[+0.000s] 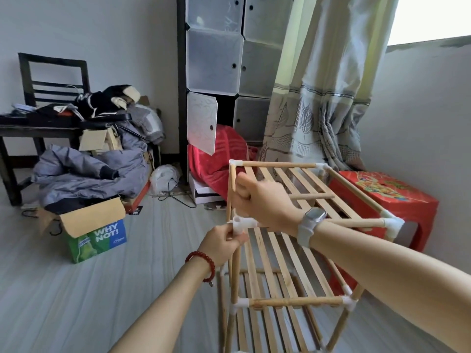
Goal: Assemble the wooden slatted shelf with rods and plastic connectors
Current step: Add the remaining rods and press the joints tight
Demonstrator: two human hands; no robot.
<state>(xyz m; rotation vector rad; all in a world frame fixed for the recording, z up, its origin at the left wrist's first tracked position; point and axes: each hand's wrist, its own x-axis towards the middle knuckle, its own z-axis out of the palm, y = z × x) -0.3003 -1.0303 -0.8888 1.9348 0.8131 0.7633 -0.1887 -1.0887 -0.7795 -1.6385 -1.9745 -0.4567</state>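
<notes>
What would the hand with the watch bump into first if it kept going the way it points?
Probably nothing new: the right hand already grips the upright wooden rod at the shelf's left corner. Past it, the red blanket seems next, though depth is unclear.

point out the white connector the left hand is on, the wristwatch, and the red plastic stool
white connector [244, 223], head view, on its horizontal sleeve right of the open socket
wristwatch [315, 217], head view, on the watch face
red plastic stool [382, 189], head view, on its printed top
</notes>
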